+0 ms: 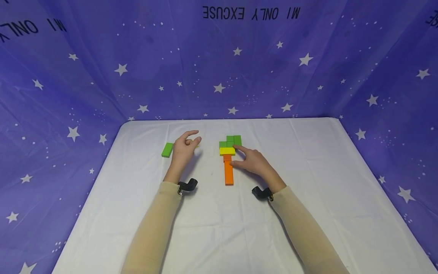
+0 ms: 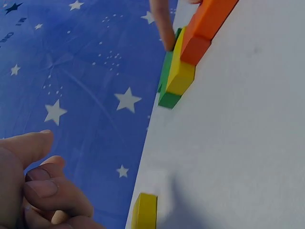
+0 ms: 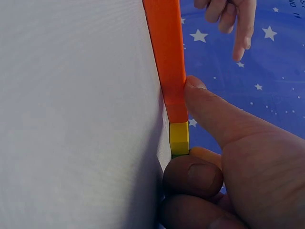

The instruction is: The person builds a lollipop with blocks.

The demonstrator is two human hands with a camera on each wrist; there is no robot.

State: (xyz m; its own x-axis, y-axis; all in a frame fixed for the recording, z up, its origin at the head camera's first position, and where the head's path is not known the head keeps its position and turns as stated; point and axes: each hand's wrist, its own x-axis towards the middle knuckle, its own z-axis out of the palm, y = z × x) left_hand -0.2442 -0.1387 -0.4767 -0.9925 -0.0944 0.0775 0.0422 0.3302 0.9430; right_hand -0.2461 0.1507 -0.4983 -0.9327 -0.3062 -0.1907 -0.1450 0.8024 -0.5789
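Note:
On the white table lies an arrangement of flat blocks. A long orange block (image 1: 229, 175) and a short orange block (image 1: 227, 158) meet a yellow block (image 1: 227, 151) laid crosswise, and several green blocks (image 1: 237, 139) adjoin its far side. My right hand (image 1: 254, 161) is at their right side, with its thumb against the orange and its index fingertip at the green blocks. Left of them, my left hand (image 1: 183, 150) hovers above the table with loosely bent fingers, holding nothing. A separate yellow block (image 2: 145, 212) lies beside it, mostly hidden in the head view.
A loose green block (image 1: 167, 150) lies left of my left hand. The white-covered table (image 1: 212, 228) is bordered at the back and sides by a purple star-patterned curtain (image 1: 219, 68).

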